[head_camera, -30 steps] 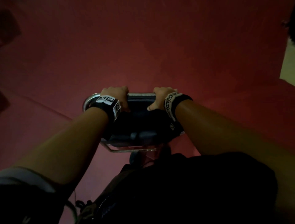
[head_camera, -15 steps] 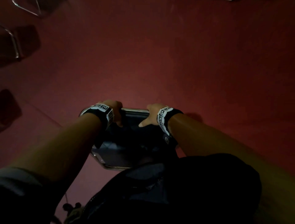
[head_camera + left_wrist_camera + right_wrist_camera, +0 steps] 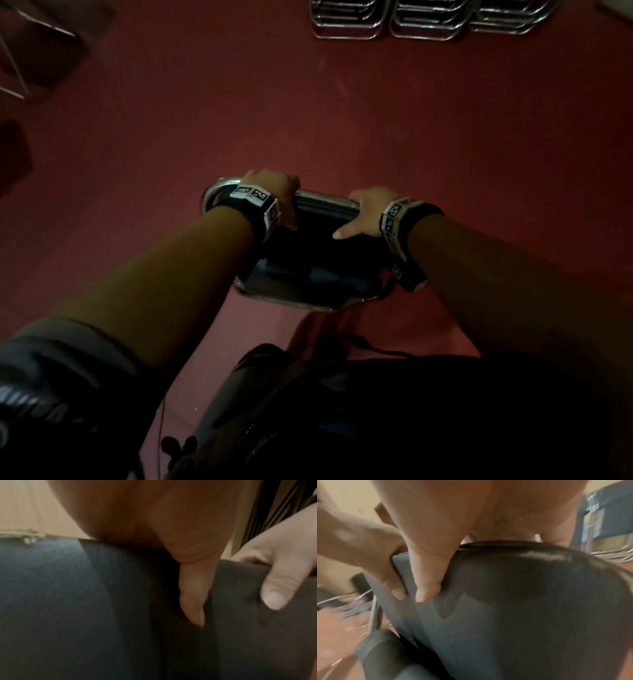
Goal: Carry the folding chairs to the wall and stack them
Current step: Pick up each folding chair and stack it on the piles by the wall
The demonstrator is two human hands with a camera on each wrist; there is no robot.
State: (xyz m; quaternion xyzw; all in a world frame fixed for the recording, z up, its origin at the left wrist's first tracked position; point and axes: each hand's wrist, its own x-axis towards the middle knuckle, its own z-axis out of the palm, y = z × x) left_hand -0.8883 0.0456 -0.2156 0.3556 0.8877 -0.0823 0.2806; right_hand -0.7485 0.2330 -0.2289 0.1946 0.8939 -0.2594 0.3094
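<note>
Red floor [image 3: 376,113], dim half-hidden folding chair [image 3: 308,253]

Open red floor [image 3: 342,120] stretches ahead of both hands; rows of stacked chair frames [image 3: 424,17] block the far end, another chair [image 3: 41,48] stands far left.

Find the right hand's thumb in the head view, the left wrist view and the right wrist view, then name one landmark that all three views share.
Head view: the right thumb sits just right of centre, pointing left across the dark chair back.
Left wrist view: it is at the right edge, pressed on the padding.
Right wrist view: it hangs at upper centre, over the top edge.
Shared landmark: the chair back's top edge, gripped by both hands.
</note>
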